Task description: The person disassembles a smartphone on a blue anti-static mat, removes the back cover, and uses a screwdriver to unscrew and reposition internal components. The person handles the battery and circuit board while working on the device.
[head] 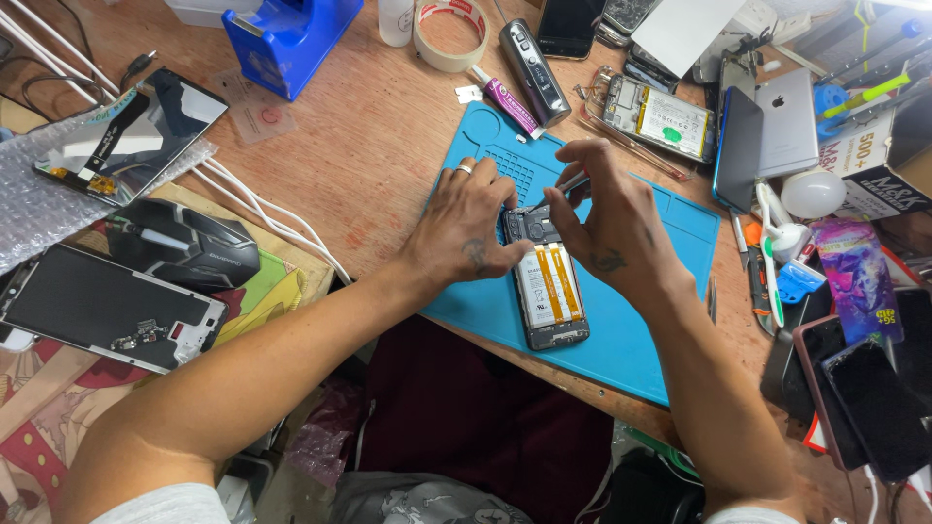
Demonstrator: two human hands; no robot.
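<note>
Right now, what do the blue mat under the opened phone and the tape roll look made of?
Blue mat: likely silicone or rubber, matte, with moulded compartments. Tape roll: pale paper-like tape, dull finish, probably masking tape. Opened phone: exposed battery with glossy label.

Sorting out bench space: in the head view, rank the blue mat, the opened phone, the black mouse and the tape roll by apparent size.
1. blue mat
2. black mouse and opened phone: look alike, and hands cover the phone's top, so unranked
3. tape roll

phone repair workshop: blue work mat [670, 223] mid-frame, opened phones [658, 116] upper right, loose screen [131, 131] upper left, tape roll [451, 34] at top, tools [874, 87] far right.
</note>
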